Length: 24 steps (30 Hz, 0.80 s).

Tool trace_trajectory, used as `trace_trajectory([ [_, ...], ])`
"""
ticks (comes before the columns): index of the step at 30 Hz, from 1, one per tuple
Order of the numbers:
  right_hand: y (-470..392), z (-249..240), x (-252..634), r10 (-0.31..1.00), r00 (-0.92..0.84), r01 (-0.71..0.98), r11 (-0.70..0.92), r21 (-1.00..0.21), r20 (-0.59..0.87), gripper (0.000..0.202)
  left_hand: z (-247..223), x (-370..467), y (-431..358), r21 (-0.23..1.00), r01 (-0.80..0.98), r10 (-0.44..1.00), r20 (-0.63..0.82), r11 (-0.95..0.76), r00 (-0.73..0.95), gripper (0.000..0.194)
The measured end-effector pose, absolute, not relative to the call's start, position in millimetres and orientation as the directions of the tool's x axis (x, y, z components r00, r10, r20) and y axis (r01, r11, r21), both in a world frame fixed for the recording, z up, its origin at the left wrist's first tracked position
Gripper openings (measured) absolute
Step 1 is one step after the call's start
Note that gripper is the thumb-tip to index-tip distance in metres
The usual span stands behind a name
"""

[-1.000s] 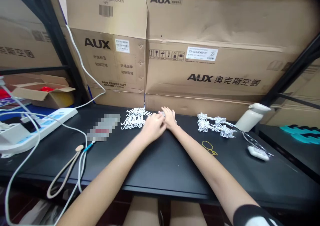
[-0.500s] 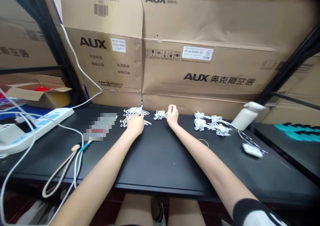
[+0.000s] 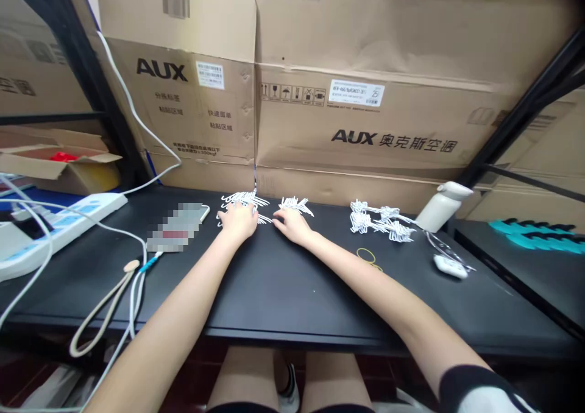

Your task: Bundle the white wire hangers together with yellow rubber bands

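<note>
My left hand (image 3: 240, 221) lies with spread fingers on the left pile of white hooked pieces (image 3: 244, 198), covering part of it. Just right of it, my right hand (image 3: 292, 224) is at the front edge of a smaller white pile (image 3: 296, 204), fingers apart, thumb toward the left pile. Nothing shows gripped in either hand. Farther right lie several white bundles (image 3: 360, 221) on the black table (image 3: 283, 297). Yellow rubber bands (image 3: 365, 255) lie beside my right forearm.
A white bottle (image 3: 443, 207), glasses (image 3: 441, 245) and a white case (image 3: 450, 267) are at the right. On the left are a phone (image 3: 178, 227), cables, a power strip (image 3: 59, 233) and an open carton (image 3: 86, 172). Cardboard (image 3: 297, 120) stands behind; teal pieces (image 3: 539, 236) lie far right.
My right hand has moved left and toward me, its fingers opening from a closed pose. More of the small white pile shows. The view has shifted slightly; my left hand stays on its pile.
</note>
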State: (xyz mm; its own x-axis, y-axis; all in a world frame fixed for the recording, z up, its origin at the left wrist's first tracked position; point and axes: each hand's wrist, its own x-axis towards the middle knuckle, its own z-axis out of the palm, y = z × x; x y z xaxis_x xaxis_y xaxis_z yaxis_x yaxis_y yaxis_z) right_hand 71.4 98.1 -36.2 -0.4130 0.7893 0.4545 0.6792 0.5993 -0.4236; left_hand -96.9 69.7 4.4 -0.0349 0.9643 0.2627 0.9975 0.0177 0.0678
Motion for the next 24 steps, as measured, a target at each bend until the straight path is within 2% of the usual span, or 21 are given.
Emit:
trace_trajectory([
  [6,117,-27,50,0.805,-0.494,0.654,0.593,-0.471,0.328,0.012,7,-89,63,0.063,0.998,0.978,0.208,-0.005,-0.008,0.04],
  [12,115,-26,71,0.8,-0.518,0.633,0.597,-0.493,0.304,0.016,1,-90,66,0.018,1.0,0.957,0.289,-0.004,-0.001,0.048],
  [17,98,-28,96,0.806,-0.498,0.635,0.59,-0.498,0.32,0.014,-3,-94,70,-0.002,1.0,0.934,0.356,-0.015,0.015,0.042],
  [19,91,-30,101,0.809,-0.485,0.637,0.588,-0.499,0.333,0.013,-2,-92,72,0.028,0.995,0.889,0.452,-0.095,0.072,0.042],
  [21,84,-31,102,0.81,-0.473,0.639,0.587,-0.497,0.347,0.012,0,-89,72,0.068,0.959,0.831,0.519,-0.274,0.2,0.04],
  [24,78,-32,102,0.807,-0.465,0.64,0.591,-0.491,0.364,0.011,1,-84,72,0.159,0.859,0.806,0.462,-0.486,0.37,0.032],
])
